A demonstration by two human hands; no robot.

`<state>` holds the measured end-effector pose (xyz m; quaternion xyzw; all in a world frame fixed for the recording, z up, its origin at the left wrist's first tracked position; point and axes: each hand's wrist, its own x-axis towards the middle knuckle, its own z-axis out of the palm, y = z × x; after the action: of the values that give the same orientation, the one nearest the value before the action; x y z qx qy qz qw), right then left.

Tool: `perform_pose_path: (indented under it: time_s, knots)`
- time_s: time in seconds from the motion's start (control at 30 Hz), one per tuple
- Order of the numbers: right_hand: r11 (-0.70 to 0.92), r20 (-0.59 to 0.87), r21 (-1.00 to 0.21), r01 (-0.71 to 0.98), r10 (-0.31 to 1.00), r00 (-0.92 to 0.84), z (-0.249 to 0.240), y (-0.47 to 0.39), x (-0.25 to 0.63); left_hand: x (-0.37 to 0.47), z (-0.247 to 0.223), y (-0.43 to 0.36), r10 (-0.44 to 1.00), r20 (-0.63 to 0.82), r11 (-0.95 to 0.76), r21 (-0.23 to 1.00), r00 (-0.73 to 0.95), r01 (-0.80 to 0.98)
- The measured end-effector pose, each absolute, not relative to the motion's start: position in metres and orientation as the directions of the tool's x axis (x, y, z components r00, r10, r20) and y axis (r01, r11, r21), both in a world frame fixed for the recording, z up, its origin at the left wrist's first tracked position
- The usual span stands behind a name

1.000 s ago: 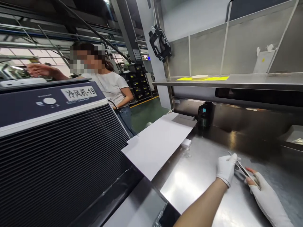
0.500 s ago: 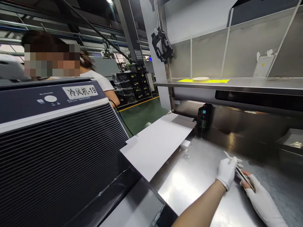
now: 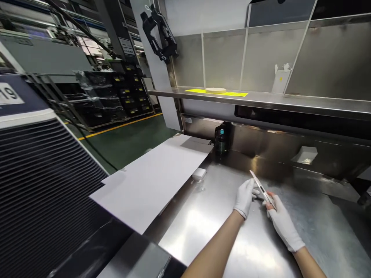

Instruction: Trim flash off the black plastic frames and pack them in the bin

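Observation:
My right hand (image 3: 282, 224), in a white glove with bare thumb and fingertip, is closed on a slim utility knife (image 3: 261, 188). The knife's pointed end slants up and to the left over the steel bench. Close beside the knife is my left hand (image 3: 245, 196), also white-gloved, its thumb and fingers slightly apart. Its fingertips reach toward the knife's underside; whether they touch it I cannot tell.
White sheets (image 3: 150, 173) lie at the left, with a small white block (image 3: 199, 173) beside them. A dark bottle (image 3: 221, 141) stands at the back under a steel shelf (image 3: 261, 101). A cooling machine (image 3: 43, 185) fills the left edge. A white container (image 3: 307, 155) appears at the back right.
The view has swung right, so the co-worker is out of sight. My left hand has eased off the knife, which shows more fully in my right hand.

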<state>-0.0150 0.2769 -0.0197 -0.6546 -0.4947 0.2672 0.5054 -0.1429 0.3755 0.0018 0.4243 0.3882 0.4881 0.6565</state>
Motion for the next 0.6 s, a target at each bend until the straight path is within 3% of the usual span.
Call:
perform_pose_path:
  time_s: [0.6]
  knots:
    - [-0.037, 0.057, -0.938, 0.344, 0.964, 0.26, -0.0088, 0.2746, -0.0138, -0.1451, 0.0055, 0.3799, 0.988, -0.045, 0.09, 0.946, 0.147, -0.31]
